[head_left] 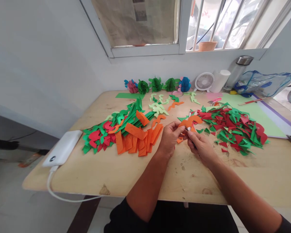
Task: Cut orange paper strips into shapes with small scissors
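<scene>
Near the middle of the table my left hand (170,137) pinches an orange paper cut-out (192,121) with a wavy edge. My right hand (200,144) is closed around dark-handled scissors (193,148), mostly hidden by the fingers, with their tip against the orange paper. A white pen-like stick (189,115) shows just behind the paper. To the left of my hands lie folded orange paper strips (135,139) and a heap of green paper pieces (128,115) with red cut-outs (95,138). Red and green paper scraps (235,126) are piled on the right.
Several paper honeycomb figures (156,84) stand along the wall, beside a small white fan (204,81) and a bottle (238,72). A clear blue-edged pouch (264,82) lies at the back right. The white power bank (63,149) and its cable are at the left edge.
</scene>
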A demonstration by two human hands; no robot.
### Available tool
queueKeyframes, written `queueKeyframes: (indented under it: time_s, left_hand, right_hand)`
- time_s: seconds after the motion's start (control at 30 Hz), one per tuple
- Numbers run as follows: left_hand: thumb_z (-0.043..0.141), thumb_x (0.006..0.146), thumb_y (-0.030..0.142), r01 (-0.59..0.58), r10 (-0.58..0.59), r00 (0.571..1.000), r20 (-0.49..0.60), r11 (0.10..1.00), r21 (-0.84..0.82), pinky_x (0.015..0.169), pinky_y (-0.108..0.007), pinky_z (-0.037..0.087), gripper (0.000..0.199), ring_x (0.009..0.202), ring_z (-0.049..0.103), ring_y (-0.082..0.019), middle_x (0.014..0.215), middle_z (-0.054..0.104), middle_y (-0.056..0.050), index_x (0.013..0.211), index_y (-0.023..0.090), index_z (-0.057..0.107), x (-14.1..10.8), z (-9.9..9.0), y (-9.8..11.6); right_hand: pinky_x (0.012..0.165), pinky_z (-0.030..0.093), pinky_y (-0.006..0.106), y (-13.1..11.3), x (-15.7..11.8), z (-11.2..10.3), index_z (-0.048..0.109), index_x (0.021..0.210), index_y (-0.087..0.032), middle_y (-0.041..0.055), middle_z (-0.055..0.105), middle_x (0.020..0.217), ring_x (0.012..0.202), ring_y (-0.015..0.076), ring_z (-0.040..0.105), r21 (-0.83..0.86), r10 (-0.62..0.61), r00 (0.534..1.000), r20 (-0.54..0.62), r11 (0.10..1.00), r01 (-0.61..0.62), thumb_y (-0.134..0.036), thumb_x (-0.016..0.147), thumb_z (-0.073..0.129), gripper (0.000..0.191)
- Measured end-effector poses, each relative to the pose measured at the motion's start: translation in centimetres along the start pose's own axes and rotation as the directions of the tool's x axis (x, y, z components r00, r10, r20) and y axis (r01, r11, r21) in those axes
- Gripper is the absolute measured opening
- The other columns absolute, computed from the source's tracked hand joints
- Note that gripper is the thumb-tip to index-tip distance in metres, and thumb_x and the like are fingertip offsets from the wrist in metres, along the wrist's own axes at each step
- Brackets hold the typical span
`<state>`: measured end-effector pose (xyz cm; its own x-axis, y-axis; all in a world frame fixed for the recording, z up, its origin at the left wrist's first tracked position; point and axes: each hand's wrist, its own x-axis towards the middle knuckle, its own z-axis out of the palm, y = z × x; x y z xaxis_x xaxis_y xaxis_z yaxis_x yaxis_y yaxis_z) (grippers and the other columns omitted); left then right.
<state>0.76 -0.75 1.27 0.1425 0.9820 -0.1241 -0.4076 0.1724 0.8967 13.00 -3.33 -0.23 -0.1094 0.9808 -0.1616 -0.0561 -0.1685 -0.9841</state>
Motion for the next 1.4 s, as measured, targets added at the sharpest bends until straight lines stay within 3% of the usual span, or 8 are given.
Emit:
queueKeyframes:
  time_s: [1.4]
  left_hand:
    - [0.068,0.065,0.028,-0.011,0.011,1.0,0.005,1.0,-0.02,0.059,-0.025,0.045,0.016,0.053,0.054,-0.01,0.059,0.06,0.002,0.066,0.015,0.058,-0.02,0.03,-0.06]
  right_hand:
    - [0.035,0.013,0.021,-0.04,0.03,0.01,0.056,0.069,-0.017,-0.0093,0.032,0.04,0.035,0.0048,0.021,0.023,0.017,1.0,-0.004,1.0,-0.016,-0.07,0.069,0.062,0.053]
